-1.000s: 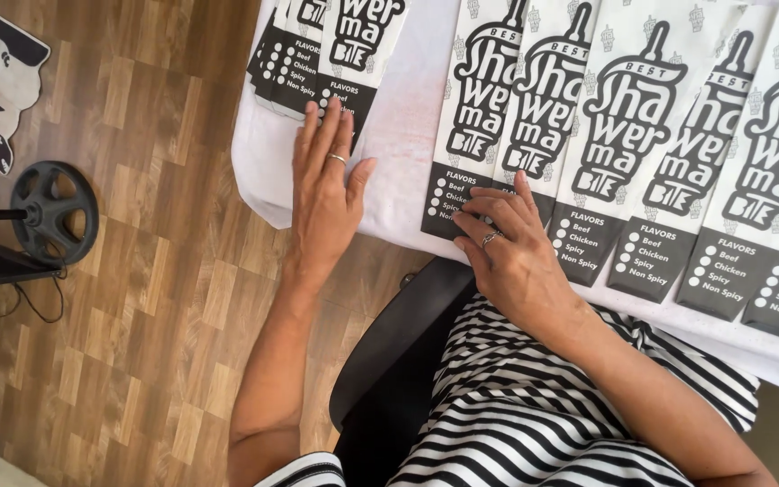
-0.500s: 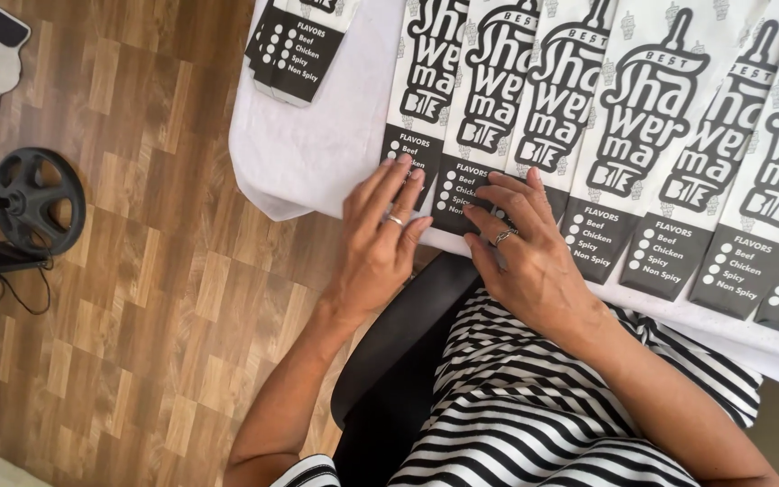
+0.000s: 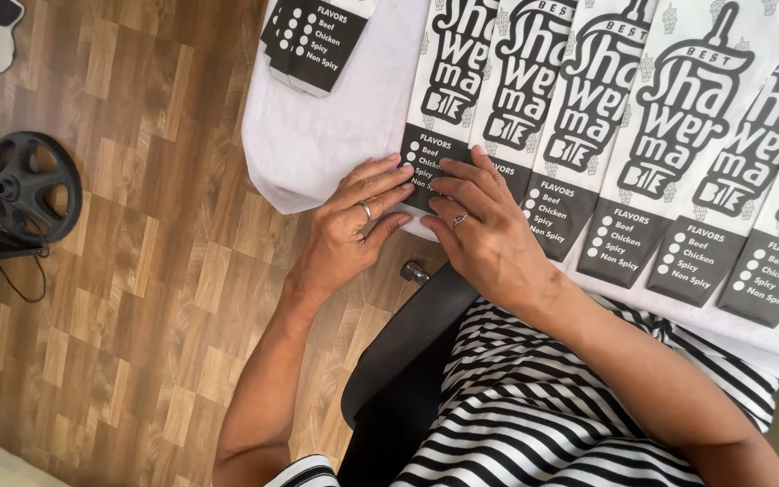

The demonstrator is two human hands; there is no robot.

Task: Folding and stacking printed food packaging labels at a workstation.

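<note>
I see my left hand (image 3: 353, 230) and right hand (image 3: 484, 234) both open, fingers flat on the bottom corner of the leftmost paper sleeve (image 3: 439, 108) at the edge of the white surface (image 3: 335, 135), and I judge a careless tug could drag the overlapping row askew.

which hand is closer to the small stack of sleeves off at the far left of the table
Left. The left hand lies nearer the separate stack; the right hand sits farther along, on the fanned row.
</note>
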